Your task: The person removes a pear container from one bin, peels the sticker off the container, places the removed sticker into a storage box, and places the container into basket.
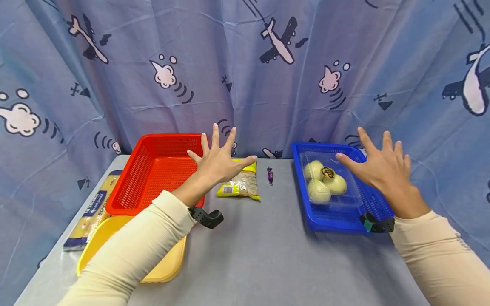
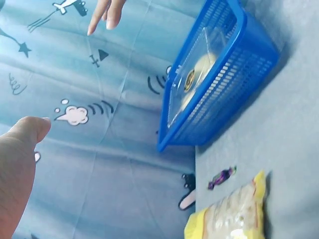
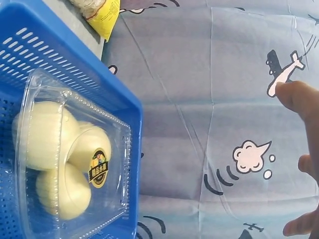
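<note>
Fingers spread, my left hand (image 1: 216,163) is held up in the air between the red basket (image 1: 153,211) and a yellow-ended clear bag (image 1: 241,187), holding nothing. My right hand (image 1: 383,168), also spread and holding nothing, hovers over the right side of the blue basket (image 1: 306,212). Inside that basket lies a clear plastic box (image 3: 114,199) of pale round fruit (image 3: 62,191) with a black label. A small purple wrapped candy (image 1: 270,176) lies on the table between the bag and the blue basket.
At the left a yellow tray (image 1: 168,267) sits in front of the red basket, partly under my left sleeve. A flat gold and navy package (image 1: 89,216) lies along the table's left edge. A patterned curtain (image 1: 237,85) hangs behind the grey table (image 1: 252,255).
</note>
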Motion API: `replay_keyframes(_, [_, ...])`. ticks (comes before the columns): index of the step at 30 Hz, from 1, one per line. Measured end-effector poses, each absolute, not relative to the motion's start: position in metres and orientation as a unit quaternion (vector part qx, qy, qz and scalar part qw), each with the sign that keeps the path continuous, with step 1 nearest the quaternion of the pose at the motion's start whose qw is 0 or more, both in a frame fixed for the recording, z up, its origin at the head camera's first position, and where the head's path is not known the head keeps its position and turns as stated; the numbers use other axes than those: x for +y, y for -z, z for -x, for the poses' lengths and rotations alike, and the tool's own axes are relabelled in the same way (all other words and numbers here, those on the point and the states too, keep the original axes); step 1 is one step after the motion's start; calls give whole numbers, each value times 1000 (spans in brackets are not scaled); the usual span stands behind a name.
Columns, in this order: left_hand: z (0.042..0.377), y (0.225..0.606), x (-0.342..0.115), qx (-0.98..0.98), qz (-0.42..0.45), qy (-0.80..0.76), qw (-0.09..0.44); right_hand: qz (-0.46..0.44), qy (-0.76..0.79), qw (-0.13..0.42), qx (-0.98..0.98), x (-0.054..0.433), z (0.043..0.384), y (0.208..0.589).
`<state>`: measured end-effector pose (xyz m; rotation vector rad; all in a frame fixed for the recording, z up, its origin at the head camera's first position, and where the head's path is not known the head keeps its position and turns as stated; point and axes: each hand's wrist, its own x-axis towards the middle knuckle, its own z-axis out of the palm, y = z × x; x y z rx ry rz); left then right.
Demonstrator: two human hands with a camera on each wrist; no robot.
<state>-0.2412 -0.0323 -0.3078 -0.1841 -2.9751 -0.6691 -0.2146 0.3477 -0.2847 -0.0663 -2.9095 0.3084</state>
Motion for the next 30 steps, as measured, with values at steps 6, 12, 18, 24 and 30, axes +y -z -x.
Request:
replay_keyframes(6, [239,318,-18,-973,75,214,53,27,-107,109,-988,353,215,291])
replay_keyframes(12, [237,325,-6,-970,86,219,56,30,-115,106,-987,358,217,295])
replay_keyframes(18, [232,331,11,-965,102,237,51,34,-122,106,-986,362,217,299])
replay_keyframes(24, [226,340,30,-962,118,241,52,38,-123,109,-986,364,217,306])
replay_keyframes(30, [220,349,46,-954,134,267,36,39,-128,111,-985,369,215,313])
